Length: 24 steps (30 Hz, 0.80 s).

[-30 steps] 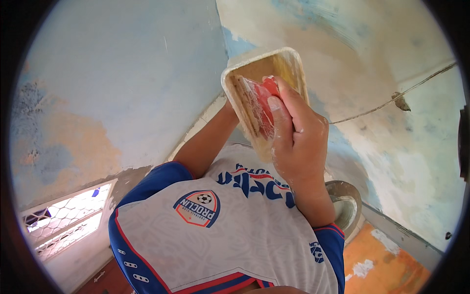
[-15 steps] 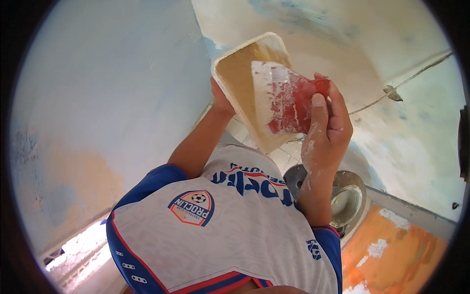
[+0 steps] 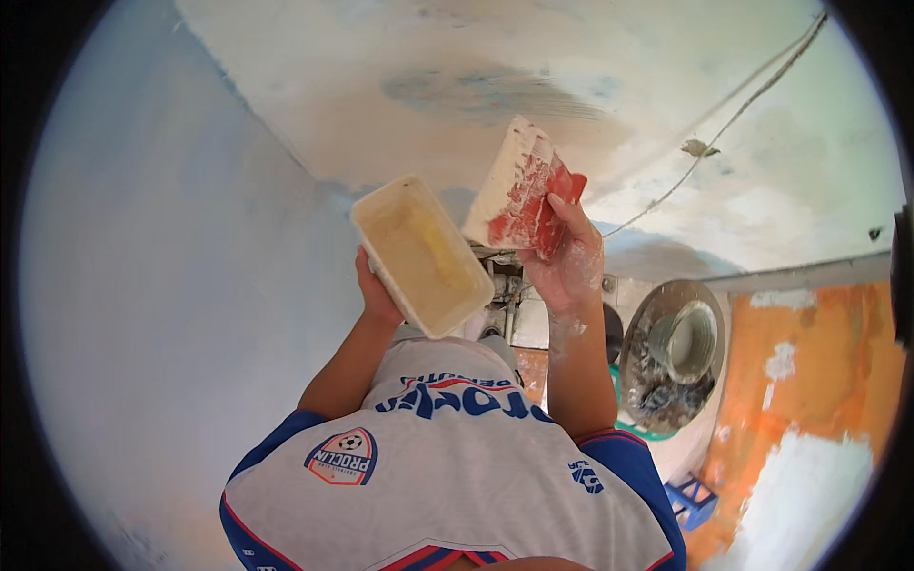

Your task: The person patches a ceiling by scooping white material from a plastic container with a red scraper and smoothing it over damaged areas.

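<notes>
My left hand (image 3: 377,288) grips the left side of a rectangular plastic tub (image 3: 411,249), its fingers mostly hidden behind the wall. The tub is tilted so its inside faces me, with a thin yellowish-white smear on the bottom. Up and to the right of it, my right hand (image 3: 569,249) is closed on a red putty spreader (image 3: 540,202). Thick white putty coats the spreader's broad edge, which points up and left near the wall. White smears mark my right wrist. A small gap lies between spreader and tub.
A patchy white and blue wall (image 3: 457,95) stands ahead, with a cable (image 3: 700,160) strung across its right part. At the lower right a bucket (image 3: 687,343) stands on a round, dirty tray (image 3: 657,319). Beyond are an orange wall (image 3: 809,366) and a small blue stool (image 3: 692,500).
The spreader has left its place over the tub and moved up and away to the right. The tub has dropped lower and left. My view has shifted, showing more wall and floor.
</notes>
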Tool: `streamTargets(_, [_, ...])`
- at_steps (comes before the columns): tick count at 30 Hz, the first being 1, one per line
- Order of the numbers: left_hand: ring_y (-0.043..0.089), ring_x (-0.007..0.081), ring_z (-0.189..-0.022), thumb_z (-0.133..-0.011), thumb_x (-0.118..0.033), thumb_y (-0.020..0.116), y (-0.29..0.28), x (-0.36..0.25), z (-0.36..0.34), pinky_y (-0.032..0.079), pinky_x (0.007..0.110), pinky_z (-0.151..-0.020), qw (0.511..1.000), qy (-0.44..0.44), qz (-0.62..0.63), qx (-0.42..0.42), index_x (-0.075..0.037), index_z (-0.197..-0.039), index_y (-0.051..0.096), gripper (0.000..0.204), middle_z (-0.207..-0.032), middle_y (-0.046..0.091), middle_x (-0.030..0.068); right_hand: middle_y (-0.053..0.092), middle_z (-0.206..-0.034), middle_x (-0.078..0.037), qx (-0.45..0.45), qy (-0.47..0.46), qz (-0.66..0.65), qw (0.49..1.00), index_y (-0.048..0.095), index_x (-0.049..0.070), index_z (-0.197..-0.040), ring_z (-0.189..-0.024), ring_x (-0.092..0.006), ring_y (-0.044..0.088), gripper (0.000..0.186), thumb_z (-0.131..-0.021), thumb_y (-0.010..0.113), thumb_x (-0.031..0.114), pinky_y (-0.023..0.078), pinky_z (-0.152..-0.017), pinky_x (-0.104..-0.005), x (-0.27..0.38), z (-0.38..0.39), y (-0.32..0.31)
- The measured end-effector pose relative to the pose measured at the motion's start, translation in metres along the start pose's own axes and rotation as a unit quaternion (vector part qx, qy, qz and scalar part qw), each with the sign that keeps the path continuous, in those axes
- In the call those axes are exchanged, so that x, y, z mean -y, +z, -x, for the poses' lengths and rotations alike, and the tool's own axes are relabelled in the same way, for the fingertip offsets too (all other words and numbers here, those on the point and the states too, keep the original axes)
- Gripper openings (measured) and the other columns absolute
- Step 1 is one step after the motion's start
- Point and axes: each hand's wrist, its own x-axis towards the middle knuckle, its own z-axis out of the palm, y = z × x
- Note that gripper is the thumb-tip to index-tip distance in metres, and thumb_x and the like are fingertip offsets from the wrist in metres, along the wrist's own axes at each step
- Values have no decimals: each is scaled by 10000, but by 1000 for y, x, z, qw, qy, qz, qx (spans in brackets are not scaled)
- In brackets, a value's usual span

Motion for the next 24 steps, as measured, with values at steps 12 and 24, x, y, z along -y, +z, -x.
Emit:
streamTargets(12, [597,312,-1303,-1052,-623,380,-64,-79,1,508,484,-1091,996,27,-72,36,-143,-1523,475,679,-1477,577,81,654,-1305,-105,-245,-414,233,846,557,-15,-1404,-1150,-215,658,350,-1062,559,59,508,-1057,-359,-41,-68,-52])
streamTargets(24, [535,336,-1380,-1002,-679,479,-103,-99,8,441,578,-1142,998,-13,-20,66,-221,-1610,366,769,-1587,476,66,546,-1478,-299,-281,-613,610,417,585,-70,-1401,-1438,-542,409,478,-931,498,-58,358,-1194,-580,-121,-206,-85])
